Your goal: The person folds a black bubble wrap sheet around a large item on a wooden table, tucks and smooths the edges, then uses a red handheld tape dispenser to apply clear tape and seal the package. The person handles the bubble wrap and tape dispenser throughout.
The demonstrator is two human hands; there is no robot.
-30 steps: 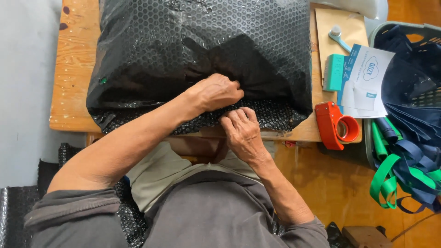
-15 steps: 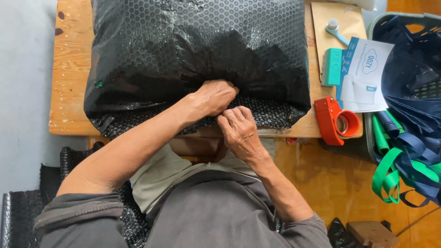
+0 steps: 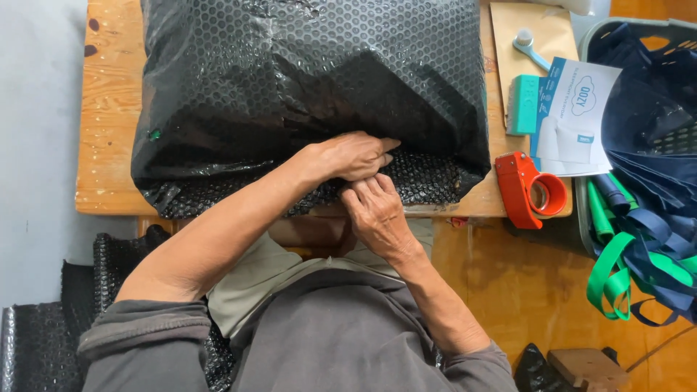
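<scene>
A big bulky parcel wrapped in black bubble wrap (image 3: 305, 87) covers most of a wooden table (image 3: 109, 109). My left hand (image 3: 353, 154) lies on the parcel's near edge, fingers curled onto the wrap. Right below it, my right hand (image 3: 375, 210) pinches the same fold of bubble wrap at the table's front edge, fingertips touching the left hand. Both hands press on the wrap where its flap meets the parcel's underside.
A red tape dispenser (image 3: 530, 190) sits at the table's right front corner. Behind it lie a teal block (image 3: 523, 105), a white printed packet (image 3: 577, 120) and a brown envelope (image 3: 526, 58). A basket of dark blue bags with green straps (image 3: 646, 203) stands right. More black bubble wrap (image 3: 43, 334) lies at floor left.
My hands have kept working the same fold, with the left hand's fingers reaching a little further right over the right hand. The parcel has not shifted.
</scene>
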